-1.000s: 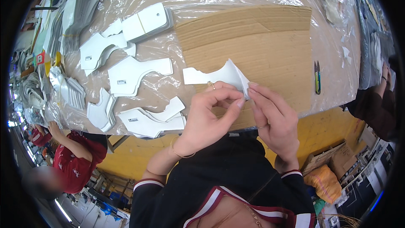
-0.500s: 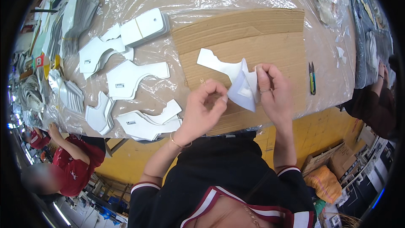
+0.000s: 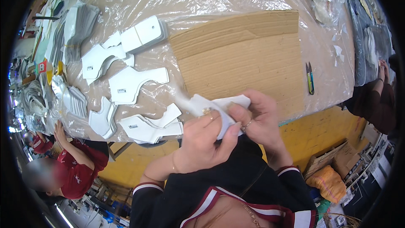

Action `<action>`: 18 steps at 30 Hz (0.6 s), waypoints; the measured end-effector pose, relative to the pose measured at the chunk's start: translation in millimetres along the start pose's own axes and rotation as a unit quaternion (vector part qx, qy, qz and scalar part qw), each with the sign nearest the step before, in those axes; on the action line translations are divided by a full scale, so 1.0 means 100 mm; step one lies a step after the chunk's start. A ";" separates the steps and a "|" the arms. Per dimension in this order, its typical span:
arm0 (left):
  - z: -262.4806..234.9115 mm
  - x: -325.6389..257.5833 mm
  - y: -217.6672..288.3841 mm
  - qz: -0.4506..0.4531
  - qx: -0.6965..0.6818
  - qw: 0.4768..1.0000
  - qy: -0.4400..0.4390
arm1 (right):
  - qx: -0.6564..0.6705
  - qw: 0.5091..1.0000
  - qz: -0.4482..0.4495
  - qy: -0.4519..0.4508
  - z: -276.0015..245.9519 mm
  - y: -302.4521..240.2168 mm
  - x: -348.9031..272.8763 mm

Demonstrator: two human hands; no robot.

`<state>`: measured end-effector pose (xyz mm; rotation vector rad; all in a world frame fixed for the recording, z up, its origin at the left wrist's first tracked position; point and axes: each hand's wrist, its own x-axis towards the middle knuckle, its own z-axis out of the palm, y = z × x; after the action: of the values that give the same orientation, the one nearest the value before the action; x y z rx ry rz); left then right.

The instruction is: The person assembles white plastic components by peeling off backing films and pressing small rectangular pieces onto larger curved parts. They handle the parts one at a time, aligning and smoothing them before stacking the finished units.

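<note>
Both my hands hold one white cut shoe-upper piece (image 3: 223, 102) near the table's front edge, over the lower part of the cardboard sheet (image 3: 249, 50). The piece is bent over and blurred at its left end. My left hand (image 3: 202, 139) pinches its near edge between thumb and fingers. On the other side, my right hand (image 3: 259, 118) grips the piece with thumb and fingers close to the left hand's fingertips. What lies between the fingertips is partly hidden. To the left lie stacks of similar white pieces (image 3: 130, 84) with small dark labels.
A banded stack of white pieces (image 3: 141, 33) lies farther back. Thread snips (image 3: 310, 78) rest right of the cardboard. A clear plastic bag (image 3: 325, 0) is at the far right, with white scraps (image 3: 338, 52) below it. Co-workers stand at left (image 3: 78, 164) and right (image 3: 375, 97).
Both hands have drawn the white piece nearer to me and off the middle of the cardboard. They are now closer together, and the piece is more bent.
</note>
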<state>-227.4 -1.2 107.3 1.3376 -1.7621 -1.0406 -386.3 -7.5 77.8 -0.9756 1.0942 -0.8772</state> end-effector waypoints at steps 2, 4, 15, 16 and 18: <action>-0.06 -0.03 -0.02 -0.023 0.048 0.999 0.004 | 0.034 0.998 0.061 0.003 0.08 0.10 0.08; 0.01 0.06 -0.30 -0.194 -0.054 0.976 -0.077 | 0.044 0.995 0.087 0.015 0.10 0.27 0.26; 0.07 -0.32 -1.33 -0.273 -0.409 0.870 0.038 | -0.542 0.815 -0.064 0.196 0.05 0.58 0.52; 0.06 -0.33 -1.35 -0.270 -0.418 0.867 0.031 | -0.541 0.814 -0.068 0.202 0.06 0.58 0.53; 0.04 -0.32 -1.35 -0.244 -0.441 0.863 0.021 | -0.539 0.814 -0.067 0.206 0.08 0.58 0.53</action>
<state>-165.8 10.5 -16.8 1.1605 -0.6851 -1.7816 -361.0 -36.2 8.3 -1.8598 2.0059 -0.5301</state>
